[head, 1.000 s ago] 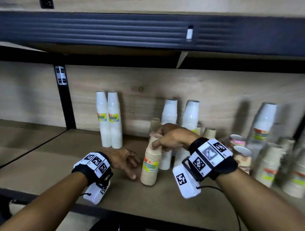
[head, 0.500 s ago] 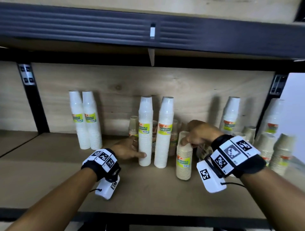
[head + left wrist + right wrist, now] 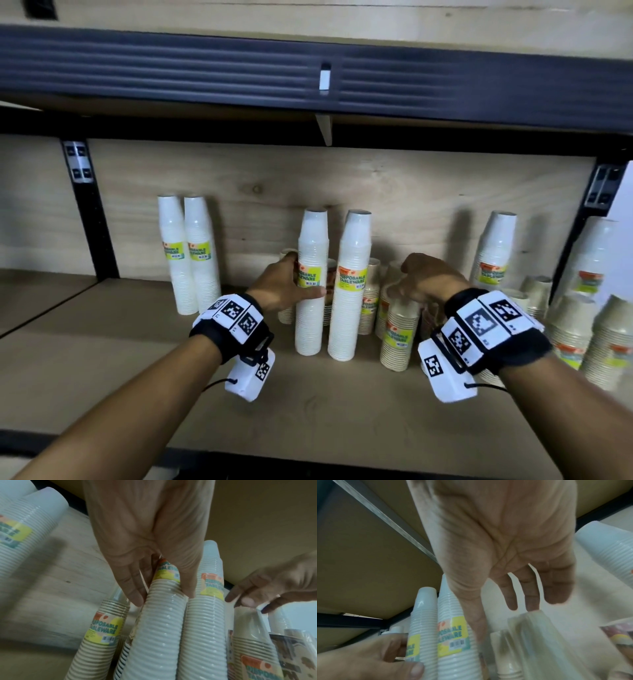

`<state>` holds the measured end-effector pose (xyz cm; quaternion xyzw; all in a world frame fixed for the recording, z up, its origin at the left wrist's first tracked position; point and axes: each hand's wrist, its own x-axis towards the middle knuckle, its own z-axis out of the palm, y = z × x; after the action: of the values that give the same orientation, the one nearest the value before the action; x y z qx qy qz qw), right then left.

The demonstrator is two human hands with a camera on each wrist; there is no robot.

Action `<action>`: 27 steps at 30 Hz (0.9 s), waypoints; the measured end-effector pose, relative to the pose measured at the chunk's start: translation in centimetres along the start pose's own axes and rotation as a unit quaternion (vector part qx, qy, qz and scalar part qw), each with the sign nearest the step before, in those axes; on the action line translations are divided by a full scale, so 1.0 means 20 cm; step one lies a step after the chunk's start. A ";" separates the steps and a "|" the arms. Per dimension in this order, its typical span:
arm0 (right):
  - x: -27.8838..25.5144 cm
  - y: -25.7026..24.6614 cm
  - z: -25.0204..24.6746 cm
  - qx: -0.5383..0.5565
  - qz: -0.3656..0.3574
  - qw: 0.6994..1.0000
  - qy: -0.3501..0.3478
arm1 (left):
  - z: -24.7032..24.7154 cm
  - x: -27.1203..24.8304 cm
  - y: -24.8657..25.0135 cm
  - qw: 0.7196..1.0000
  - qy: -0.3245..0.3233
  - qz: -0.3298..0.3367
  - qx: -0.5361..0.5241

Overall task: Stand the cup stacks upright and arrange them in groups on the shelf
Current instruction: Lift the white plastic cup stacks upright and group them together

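At frame centre on the shelf, the left hand wraps the tall white stack mid-height, the sensible grip: light, ribbed, top-heavy, film-slick. The right hand hovers loosely spread, empty, over the beige stack.

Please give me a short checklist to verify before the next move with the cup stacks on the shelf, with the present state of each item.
1. Left hand grips the tall white stack: ok.
2. That stack stands upright: ok.
3. Neighbouring white stack upright, close beside it: ok.
4. Right hand free, fingers straight over the short tan stack: ok.
5. Tan stack upright on the shelf: ok.
6. Stacks behind are steady: cannot tell.
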<state>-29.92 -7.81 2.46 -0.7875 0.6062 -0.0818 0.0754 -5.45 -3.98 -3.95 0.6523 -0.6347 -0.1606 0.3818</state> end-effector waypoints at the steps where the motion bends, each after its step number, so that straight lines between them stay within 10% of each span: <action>1: 0.02 -0.01 0.00 0.001 0.002 1.000 0.014 | 0.00 0.00 0.00 1.000 -0.001 -0.005 0.005; 18: 0.03 -0.31 0.16 0.181 -0.092 0.977 0.072 | -0.35 -0.18 -0.19 0.997 0.046 -0.062 -0.017; 27: 0.06 -0.88 0.28 0.247 -0.218 0.942 0.060 | -0.71 -0.25 -0.50 0.989 0.124 -0.083 0.000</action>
<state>-11.76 -4.32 0.81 -0.8505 0.3843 -0.2903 0.2114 10.76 3.97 -3.05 0.7176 -0.5263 -0.1095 0.4428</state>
